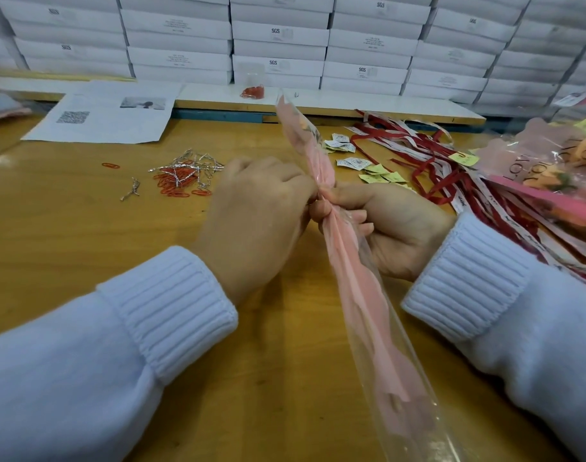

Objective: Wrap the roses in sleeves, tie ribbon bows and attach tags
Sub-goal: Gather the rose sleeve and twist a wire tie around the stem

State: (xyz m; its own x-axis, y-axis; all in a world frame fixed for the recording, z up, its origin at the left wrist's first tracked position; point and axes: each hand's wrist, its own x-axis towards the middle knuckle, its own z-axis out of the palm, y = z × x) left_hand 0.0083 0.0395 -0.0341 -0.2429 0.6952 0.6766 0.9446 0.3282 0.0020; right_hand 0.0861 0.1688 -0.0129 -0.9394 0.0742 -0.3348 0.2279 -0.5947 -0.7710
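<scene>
Both hands meet at the gathered neck of the sleeve (pixel 348 261), a long clear wrap lined with pink paper. It is held slanting over the counter (pixel 84 228), from near the person up toward the far edge. The left hand (pixel 258 211) pinches the neck from one side with curled fingers, and the right hand (pixel 388 228) grips it from the other, thumb on top. I cannot tell whether a rose sits inside, because the pink lining hides it. No ribbon or tie shows at the neck, so the gather seems to depend on finger pressure alone. The likely trouble comes when one hand lets go to reach: the ribbons (pixel 435 168) and tags (pixel 351 161) lie off to the right and the wire ties (pixel 184 165) to the left, and the slick film could spring open. Twisting too hard could crease the paper or tear the film. The long free tail could also swing and scatter the red paper clips (pixel 174 186).
</scene>
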